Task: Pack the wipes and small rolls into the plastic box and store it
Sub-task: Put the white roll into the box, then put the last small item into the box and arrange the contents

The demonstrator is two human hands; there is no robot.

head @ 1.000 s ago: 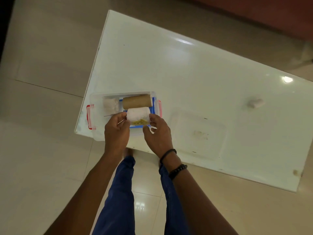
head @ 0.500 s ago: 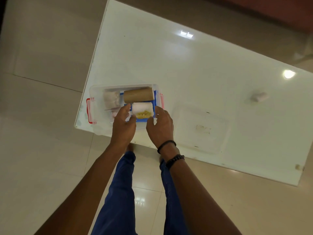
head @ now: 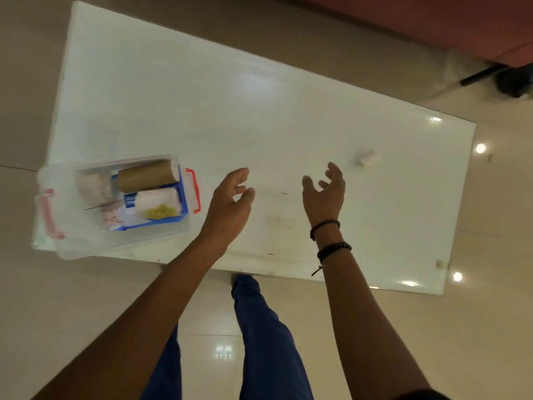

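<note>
Nearest to us, both forearms reach out over the near edge of the white table [head: 259, 96]. Our left hand [head: 230, 202] hangs above the bare tabletop just right of the plastic box [head: 69, 243], fingers loosely curled and apart, holding nothing. Our right hand [head: 326, 194] is raised farther right, fingers spread and empty, palm turned toward the far side.

The plastic box sits at the table's near left corner, overhanging the edge slightly, with no lid on it and its red latches [head: 193, 190] swung outward. Inside, the wipes pack [head: 144, 219] lies flat as a base layer, so the rolls rest on top: the brown roll [head: 147, 176] at the far side, the white roll [head: 157, 202] just beside it, and a pale bundle [head: 93, 187] at the left end.

Farther out, one small white roll [head: 367, 157] lies alone on the table, well apart from the box. We judge the right hand is posed to collect it; packing is therefore incomplete.
</note>
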